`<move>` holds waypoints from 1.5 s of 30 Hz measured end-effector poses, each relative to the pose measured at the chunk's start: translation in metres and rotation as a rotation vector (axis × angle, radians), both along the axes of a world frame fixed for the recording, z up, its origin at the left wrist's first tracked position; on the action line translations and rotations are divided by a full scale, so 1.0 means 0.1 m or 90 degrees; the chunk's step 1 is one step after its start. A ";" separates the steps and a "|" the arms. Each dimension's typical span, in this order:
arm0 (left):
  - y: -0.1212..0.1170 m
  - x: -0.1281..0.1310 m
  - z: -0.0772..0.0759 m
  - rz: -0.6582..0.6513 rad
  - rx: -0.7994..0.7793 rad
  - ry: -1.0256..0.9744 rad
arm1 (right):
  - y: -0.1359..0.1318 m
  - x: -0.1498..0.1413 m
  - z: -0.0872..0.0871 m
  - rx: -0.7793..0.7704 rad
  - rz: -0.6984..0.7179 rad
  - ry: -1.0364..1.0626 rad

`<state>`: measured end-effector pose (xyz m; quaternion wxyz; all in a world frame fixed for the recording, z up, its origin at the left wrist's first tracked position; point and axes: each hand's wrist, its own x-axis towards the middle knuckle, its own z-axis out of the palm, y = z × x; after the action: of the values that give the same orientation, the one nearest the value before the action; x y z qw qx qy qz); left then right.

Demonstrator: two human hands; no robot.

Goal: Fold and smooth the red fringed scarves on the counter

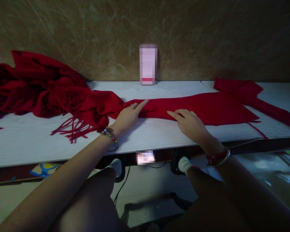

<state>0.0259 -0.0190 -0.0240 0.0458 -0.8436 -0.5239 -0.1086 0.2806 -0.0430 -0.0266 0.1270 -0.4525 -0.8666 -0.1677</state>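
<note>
A red scarf (215,108) lies flat across the white table in front of me, its narrowed left part running into bunched cloth. My left hand (128,118) rests on that narrower part, with the index finger stretched out over the fabric. To its right, my right hand (190,125) touches the near edge of the scarf, fingers extended and slightly bent. Neither hand grips the cloth. A heap of red fringed cloth (42,87) covers the table's left side, its tassels (73,127) hanging toward me. Whether heap and flat part are one piece, I cannot tell.
A long red strip (275,111) lies at the right of the white wood-grain table (33,138). A pale pink blurred upright object (148,62) leans on the brown marbled wall (99,35). Below the table edge are my feet, a dark cable (122,188) and another blurred object (145,157).
</note>
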 end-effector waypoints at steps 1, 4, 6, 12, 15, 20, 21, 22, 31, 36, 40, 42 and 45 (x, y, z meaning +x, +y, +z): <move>0.00 0.00 -0.02 -0.001 0.010 -0.006 | 0.01 0.01 -0.01 0.010 -0.002 0.021; -0.02 -0.02 -0.06 -0.015 0.040 -0.024 | 0.04 0.03 -0.03 0.025 -0.006 0.090; -0.04 -0.03 -0.07 -0.042 0.062 -0.031 | 0.06 0.03 -0.03 0.023 0.008 0.121; -0.11 -0.05 -0.05 -0.199 0.188 -0.031 | 0.04 0.03 0.01 -0.065 0.114 0.133; -0.11 -0.02 -0.04 -0.260 0.249 -0.003 | 0.01 0.06 0.03 -0.106 0.157 0.123; -0.14 0.12 -0.03 -0.358 0.343 0.054 | -0.02 0.10 0.02 -0.095 0.182 0.114; -0.16 0.15 -0.03 -0.364 0.359 0.055 | -0.02 0.09 0.01 -0.089 0.184 0.114; -0.16 0.18 -0.03 -0.367 0.371 0.054 | -0.02 0.08 0.00 -0.081 0.181 0.116; -0.21 0.26 0.01 -0.315 0.394 0.091 | -0.08 -0.09 -0.05 -0.017 0.160 0.109; -0.26 0.20 0.10 -0.323 0.394 0.115 | -0.09 -0.09 -0.08 -0.004 0.178 0.140; -0.30 0.19 0.13 -0.336 0.355 0.163 | -0.08 -0.06 -0.11 -0.033 0.189 0.156; -0.32 0.17 0.12 -0.316 0.317 0.192 | -0.08 -0.06 -0.11 -0.049 0.187 0.157; -0.35 0.11 0.10 -0.271 0.284 0.208 | -0.08 -0.06 -0.11 -0.053 0.189 0.159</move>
<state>0.0365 -0.0540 -0.0137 0.2890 -0.9093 -0.2854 -0.0908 0.2742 -0.0510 -0.0373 0.2380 -0.3421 -0.9074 -0.0537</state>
